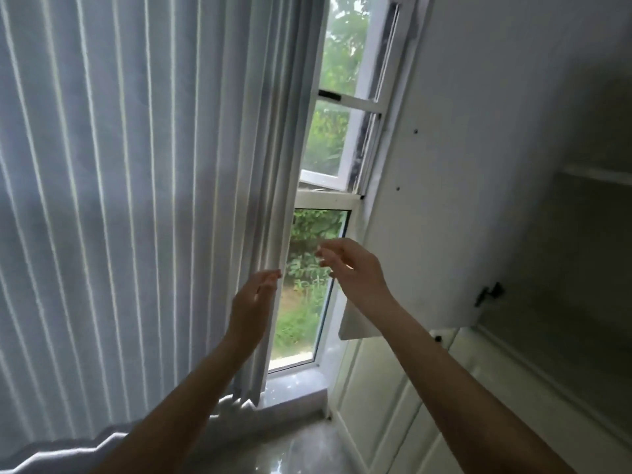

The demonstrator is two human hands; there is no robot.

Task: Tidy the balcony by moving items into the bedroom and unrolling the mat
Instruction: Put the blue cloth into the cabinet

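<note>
Both hands up at mid-frame, left hand (251, 302) brushing the curtain (136, 200) edge, right hand (352, 268) before the window (307, 302). 2 grips wide, holding nothing. Mat and balcony items nowhere in view. Best bet: pinch the hem, draw smoothly leftward.

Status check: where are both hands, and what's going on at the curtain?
Left hand open, at the curtain edge. Right hand open, empty, before the window. No mat in view. Open cabinet door close on the right.
</note>
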